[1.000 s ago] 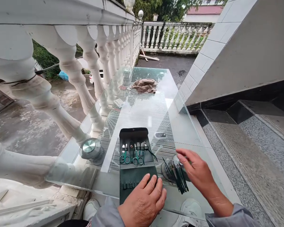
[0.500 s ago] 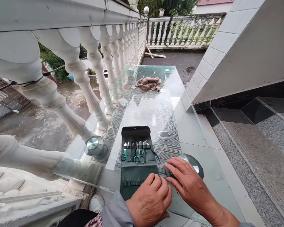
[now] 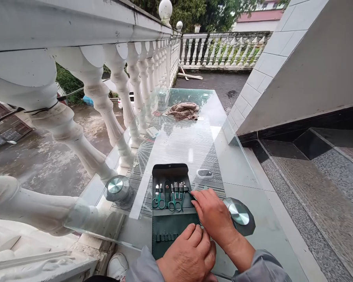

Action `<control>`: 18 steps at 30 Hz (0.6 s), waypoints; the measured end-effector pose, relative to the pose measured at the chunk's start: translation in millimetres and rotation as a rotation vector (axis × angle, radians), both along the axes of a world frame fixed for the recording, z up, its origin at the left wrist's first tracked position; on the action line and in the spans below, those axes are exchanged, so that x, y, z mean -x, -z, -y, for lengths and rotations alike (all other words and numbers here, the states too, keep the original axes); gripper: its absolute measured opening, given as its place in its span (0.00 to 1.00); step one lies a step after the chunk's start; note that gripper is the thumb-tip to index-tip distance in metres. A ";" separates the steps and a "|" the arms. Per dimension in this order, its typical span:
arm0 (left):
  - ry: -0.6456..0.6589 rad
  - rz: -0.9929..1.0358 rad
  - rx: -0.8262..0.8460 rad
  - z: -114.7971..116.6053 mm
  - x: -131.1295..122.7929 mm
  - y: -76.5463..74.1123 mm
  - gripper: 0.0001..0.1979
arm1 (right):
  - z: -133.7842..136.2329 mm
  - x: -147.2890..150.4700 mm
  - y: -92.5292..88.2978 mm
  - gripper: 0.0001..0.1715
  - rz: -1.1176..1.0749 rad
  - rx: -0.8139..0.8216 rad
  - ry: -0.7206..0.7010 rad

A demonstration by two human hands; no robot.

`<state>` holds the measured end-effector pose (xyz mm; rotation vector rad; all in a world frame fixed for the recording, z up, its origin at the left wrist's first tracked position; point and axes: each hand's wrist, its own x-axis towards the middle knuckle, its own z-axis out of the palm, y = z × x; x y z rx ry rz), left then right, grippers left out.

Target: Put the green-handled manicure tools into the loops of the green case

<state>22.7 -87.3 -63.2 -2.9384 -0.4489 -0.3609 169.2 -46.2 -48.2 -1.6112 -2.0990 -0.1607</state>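
The right hand point(image 3: 213, 213) has come in to the open, dark-green leather-like case point(image 3: 175, 220) on the clear glass desk point(image 3: 238, 168) — attention seemingly shifting to its green-handled metal tools point(image 3: 176, 192). Right fingers bunch at its edge; the left hand point(image 3: 188, 252) curls over it — neither grip can be told. The white card point(image 3: 152, 132) is unreadable.

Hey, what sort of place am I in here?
Probably a raised outdoor terrace or balcony: a white balustrade with turned balusters runs along the left, speckled grey stone steps stand at the right, and leafy green trees show beyond.
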 end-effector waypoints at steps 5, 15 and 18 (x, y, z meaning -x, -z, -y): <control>0.041 -0.013 -0.023 -4.6 5.7 4.4 0.28 | -0.2 4.7 0.6 0.12 -0.089 0.042 0.030; 0.036 0.084 -0.142 -0.8 4.5 15.3 0.21 | 18.2 -10.6 -8.7 0.15 -0.339 0.288 -0.038; 0.024 0.141 -0.159 -1.1 3.2 16.1 0.19 | 14.7 -34.4 -16.2 0.12 -0.575 0.383 0.004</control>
